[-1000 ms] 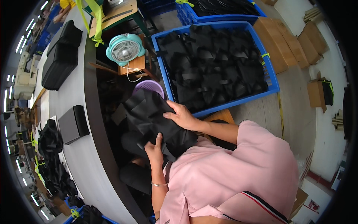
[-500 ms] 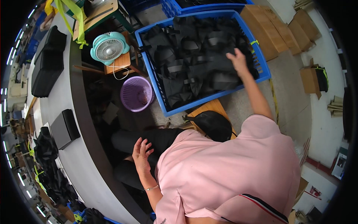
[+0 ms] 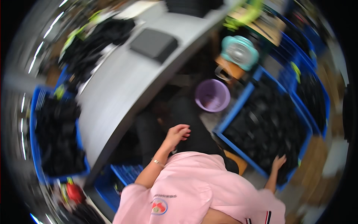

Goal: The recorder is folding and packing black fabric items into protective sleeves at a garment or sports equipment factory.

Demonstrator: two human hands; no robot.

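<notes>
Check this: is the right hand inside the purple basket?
No: the right hand rests on black items in the blue bin, apart from the purple basket.

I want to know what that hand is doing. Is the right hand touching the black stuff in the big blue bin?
Touching. In the head view the right hand lies flat on the black pieces at the near corner of the blue bin, with no gap showing, though the picture is blurred.

View is motion-blurred. Right hand (image 3: pixel 278 162) lies with fingers spread on the black pieces (image 3: pixel 266 128) filling the blue crate (image 3: pixel 238 102); whether its grip closes on one cannot be told. Left hand (image 3: pixel 178 134) rests loosely curled on the dark-clothed lap (image 3: pixel 194 130), holding nothing. A purple basket (image 3: pixel 212 95) stands just beside the crate, near the grey desk (image 3: pixel 119 86). A teal fan (image 3: pixel 239 52) sits beyond.
</notes>
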